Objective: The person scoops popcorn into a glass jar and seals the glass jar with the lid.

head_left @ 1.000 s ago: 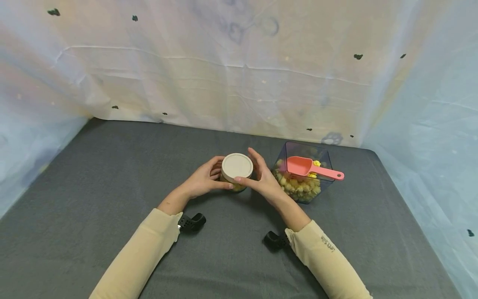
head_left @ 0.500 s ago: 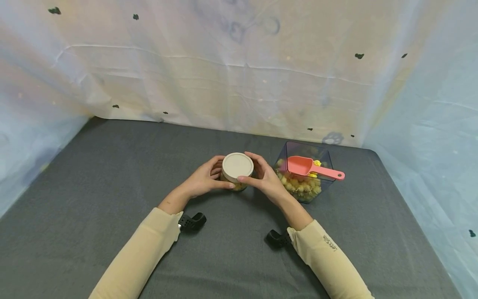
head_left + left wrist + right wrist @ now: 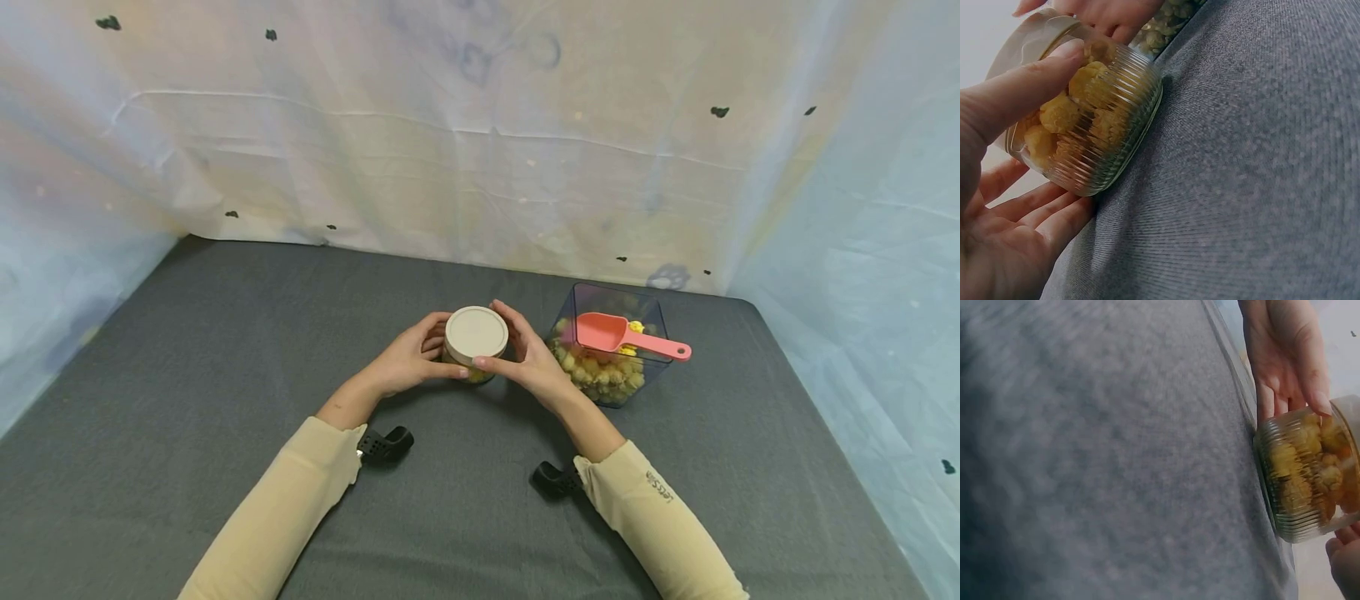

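A ribbed glass jar of yellow pieces stands on the grey table, capped by a cream lid. My left hand holds the jar's body from the left, thumb across its front. My right hand curls round the lid's rim from the right. The left wrist view shows the left thumb lying on the glass. In the right wrist view the jar sits at the right edge with the left hand behind it.
A clear square tub of yellow pieces stands just right of the jar, with a pink scoop lying across its top. A crumpled pale sheet walls in the table at the back and both sides.
The right hand's fingers shifted slightly round the lid; the jar and left hand stayed in place.
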